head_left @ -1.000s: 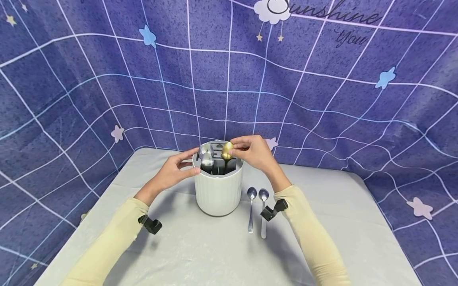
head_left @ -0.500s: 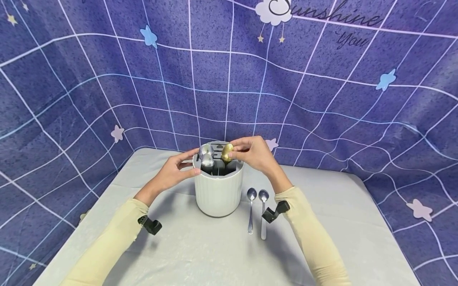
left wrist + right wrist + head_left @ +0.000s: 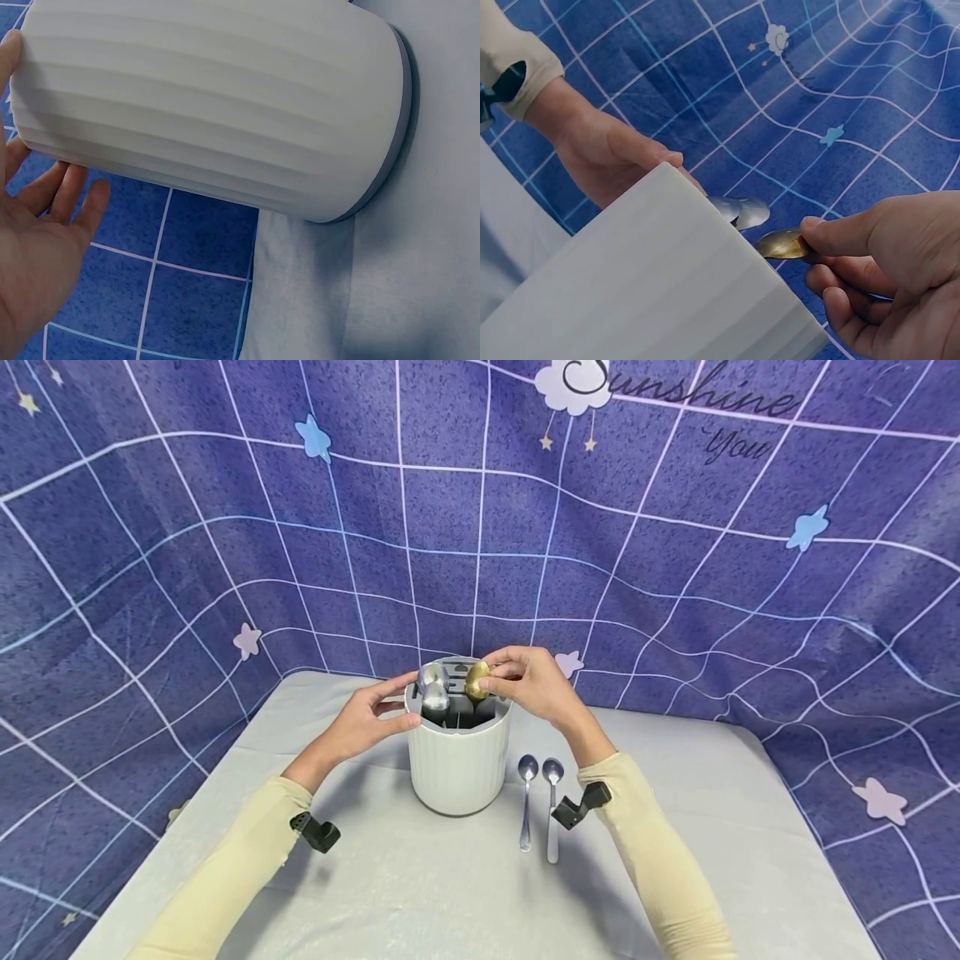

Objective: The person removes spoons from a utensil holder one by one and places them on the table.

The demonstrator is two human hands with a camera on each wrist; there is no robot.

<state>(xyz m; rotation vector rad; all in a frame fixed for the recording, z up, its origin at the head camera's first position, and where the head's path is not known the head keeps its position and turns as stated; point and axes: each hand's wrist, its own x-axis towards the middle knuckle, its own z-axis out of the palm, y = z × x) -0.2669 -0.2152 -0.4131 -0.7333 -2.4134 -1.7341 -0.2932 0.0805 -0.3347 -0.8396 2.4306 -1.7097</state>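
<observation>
In the head view a white ribbed utensil holder (image 3: 457,772) stands upright on the table, its grey top divided into compartments. My right hand (image 3: 531,682) pinches the bowl of a gold spoon (image 3: 477,681) at the right of the opening; its handle points down inside, hidden. Two silver spoons (image 3: 434,697) stand bowl-up in the left part of the holder. My left hand (image 3: 363,718) rests on the holder's left side, thumb at the front rim and fingers reaching toward the back. In the left wrist view its fingers (image 3: 91,204) are extended and loose beside the wall.
Two more spoons, a silver spoon (image 3: 527,768) and a pale-handled spoon (image 3: 552,770), lie side by side on the table (image 3: 390,877), right of the holder. A purple grid-patterned cloth (image 3: 480,510) hangs behind and at the sides.
The gold spoon's bowl has tilted slightly, its handle end leaning toward the left inside the holder. The left hand keeps its place on the holder; the other spoons stay where they were.
</observation>
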